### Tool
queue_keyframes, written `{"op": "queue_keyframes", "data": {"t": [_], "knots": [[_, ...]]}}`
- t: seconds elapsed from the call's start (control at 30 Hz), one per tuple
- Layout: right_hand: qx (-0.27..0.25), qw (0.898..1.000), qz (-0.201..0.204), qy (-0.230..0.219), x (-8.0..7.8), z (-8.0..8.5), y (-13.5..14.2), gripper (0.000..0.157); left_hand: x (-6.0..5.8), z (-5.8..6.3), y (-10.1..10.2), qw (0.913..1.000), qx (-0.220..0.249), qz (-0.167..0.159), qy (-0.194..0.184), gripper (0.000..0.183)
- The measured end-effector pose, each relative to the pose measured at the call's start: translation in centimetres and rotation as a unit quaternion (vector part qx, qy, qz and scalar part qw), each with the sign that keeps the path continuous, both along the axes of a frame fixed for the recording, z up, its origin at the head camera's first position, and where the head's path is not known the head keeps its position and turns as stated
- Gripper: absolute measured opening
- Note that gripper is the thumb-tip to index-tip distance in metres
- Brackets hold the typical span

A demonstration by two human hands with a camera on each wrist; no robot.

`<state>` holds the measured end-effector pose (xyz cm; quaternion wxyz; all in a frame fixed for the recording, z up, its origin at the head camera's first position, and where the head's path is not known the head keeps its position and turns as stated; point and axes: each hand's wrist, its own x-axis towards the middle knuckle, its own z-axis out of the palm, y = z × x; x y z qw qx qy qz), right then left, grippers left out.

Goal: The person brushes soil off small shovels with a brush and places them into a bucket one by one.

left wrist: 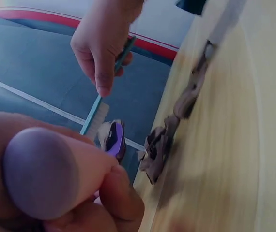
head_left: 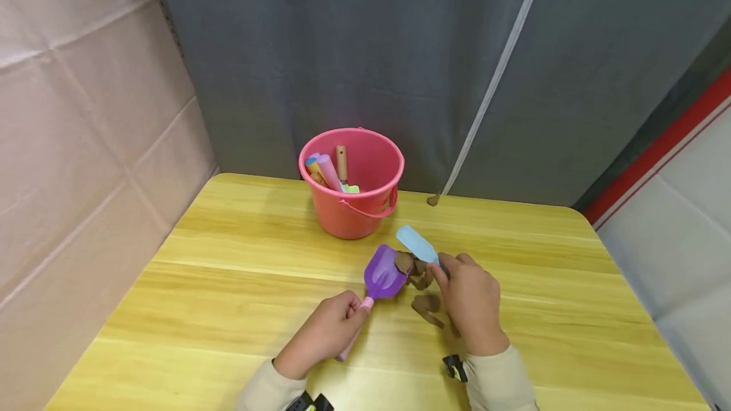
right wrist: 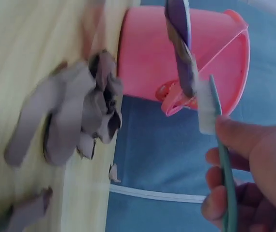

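My left hand [head_left: 328, 330] grips the pink handle of a purple toy shovel [head_left: 381, 279], its blade raised over the table. In the left wrist view the rounded handle end [left wrist: 38, 176] is close to the camera. My right hand [head_left: 473, 300] holds a light blue brush [head_left: 417, 244] by its handle. In the right wrist view its white bristles [right wrist: 206, 108] are at the edge of the shovel blade [right wrist: 179, 46]; whether they touch is hard to tell. A brown scrap [head_left: 403, 262] lies on the blade. Curled brown strips [right wrist: 65, 111] lie on the table below.
A pink bucket [head_left: 345, 219] stands at the table's back, holding several tools with pink, yellow and wooden handles. One small brown scrap [head_left: 433, 200] lies by the back edge of the wooden table [head_left: 228, 309]. A grey curtain [head_left: 342, 49] hangs behind.
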<state>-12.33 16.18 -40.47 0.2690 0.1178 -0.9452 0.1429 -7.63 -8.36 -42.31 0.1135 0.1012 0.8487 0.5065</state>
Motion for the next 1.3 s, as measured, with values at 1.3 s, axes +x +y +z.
{"op": "queue_keyframes", "data": {"t": [1.3], "knots": [[-0.026, 0.999, -0.007, -0.042, -0.2, 0.0, 0.6, 0.014, 0.2, 0.2, 0.3, 0.9996, -0.006, 0.024, -0.012, 0.021]]}}
